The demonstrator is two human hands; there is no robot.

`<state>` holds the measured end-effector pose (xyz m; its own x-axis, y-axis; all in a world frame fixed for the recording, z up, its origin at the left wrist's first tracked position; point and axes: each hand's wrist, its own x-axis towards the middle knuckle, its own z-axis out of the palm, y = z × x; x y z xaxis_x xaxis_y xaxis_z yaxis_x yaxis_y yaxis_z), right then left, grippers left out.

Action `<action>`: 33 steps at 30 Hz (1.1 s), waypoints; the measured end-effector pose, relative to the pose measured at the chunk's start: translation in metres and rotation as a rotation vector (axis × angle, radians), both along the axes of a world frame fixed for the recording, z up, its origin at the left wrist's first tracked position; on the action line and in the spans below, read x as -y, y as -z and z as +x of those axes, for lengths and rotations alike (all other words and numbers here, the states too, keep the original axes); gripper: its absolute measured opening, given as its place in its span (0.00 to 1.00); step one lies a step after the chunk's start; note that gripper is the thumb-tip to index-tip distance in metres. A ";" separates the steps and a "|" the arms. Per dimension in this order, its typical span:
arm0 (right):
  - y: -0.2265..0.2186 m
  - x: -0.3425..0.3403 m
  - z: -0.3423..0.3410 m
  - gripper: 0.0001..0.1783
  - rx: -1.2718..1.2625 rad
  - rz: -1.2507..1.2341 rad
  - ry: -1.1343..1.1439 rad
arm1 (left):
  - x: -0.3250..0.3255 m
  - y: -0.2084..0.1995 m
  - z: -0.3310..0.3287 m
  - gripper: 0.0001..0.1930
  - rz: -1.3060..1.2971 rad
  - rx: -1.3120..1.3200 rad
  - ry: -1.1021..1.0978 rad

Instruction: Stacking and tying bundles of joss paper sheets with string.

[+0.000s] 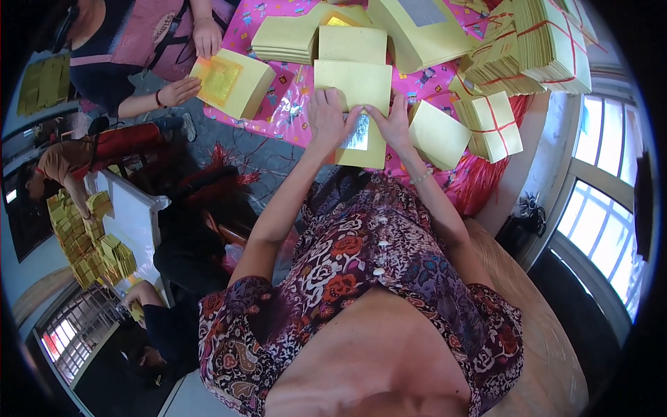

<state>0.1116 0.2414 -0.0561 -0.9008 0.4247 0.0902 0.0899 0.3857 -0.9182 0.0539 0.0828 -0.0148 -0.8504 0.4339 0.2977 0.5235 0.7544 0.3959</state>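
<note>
A stack of yellow paper sheets point(376, 154) lies in front of me, with a silver foil square point(357, 133) on its top. My left hand point(326, 119) rests on the paper's left side, fingers stretched out flat. On the right side, my right hand point(393, 126) has its fingers extended along the edge, thumb apart from them. Both thumbs come close together at the upper edge of the foil. Just beyond my hands stands a plain yellow paper block point(353, 78), partly covered by my left fingers.
A pink patterned tablecloth point(288, 125) lies beneath. Red-tied paper bundles point(495, 125) and a loose yellow stack point(439, 135) stand at right. At upper left, another person's hands point(179, 91) touch a stack with gold foil point(221, 82). People work at a white table point(135, 208) leftward.
</note>
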 end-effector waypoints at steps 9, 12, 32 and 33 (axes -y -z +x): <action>0.000 -0.002 0.000 0.39 0.032 0.047 -0.020 | 0.018 0.003 -0.006 0.24 0.163 0.034 0.026; 0.000 -0.004 -0.001 0.40 0.037 0.052 -0.023 | 0.032 0.008 -0.013 0.22 0.195 0.078 0.028; 0.013 -0.007 -0.005 0.41 0.026 -0.028 -0.056 | 0.068 0.025 -0.036 0.07 0.603 0.475 0.198; 0.013 -0.007 -0.006 0.42 0.049 -0.049 -0.058 | 0.068 0.025 -0.036 0.07 0.608 0.495 0.181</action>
